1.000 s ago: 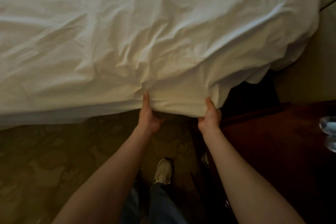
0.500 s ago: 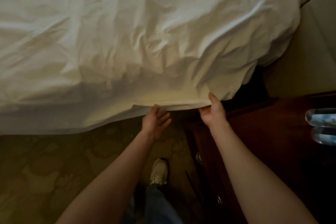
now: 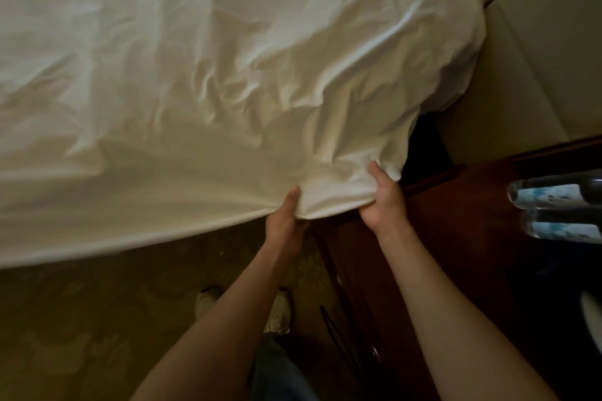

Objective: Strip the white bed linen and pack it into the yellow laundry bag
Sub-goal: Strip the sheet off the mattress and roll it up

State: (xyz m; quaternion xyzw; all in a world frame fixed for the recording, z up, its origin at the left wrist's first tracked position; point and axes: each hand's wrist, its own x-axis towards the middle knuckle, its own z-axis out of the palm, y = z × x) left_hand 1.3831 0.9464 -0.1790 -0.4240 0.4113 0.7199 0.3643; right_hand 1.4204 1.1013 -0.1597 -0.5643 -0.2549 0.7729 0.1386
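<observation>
Meanwhile, both hands' fingers pinched the white sheet [image 3: 228, 75]; water bottles [image 3: 557, 208] at three o'clock risked toppling.

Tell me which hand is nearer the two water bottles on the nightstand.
Right. The right hand grips the white sheet beside the nightstand, closer to the water bottles; the left hand grips farther left, over the carpet.

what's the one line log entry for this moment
phase: stripping | left hand: gripping white sheet edge | right hand: gripping sheet corner | yellow laundry bag: unseen
</observation>
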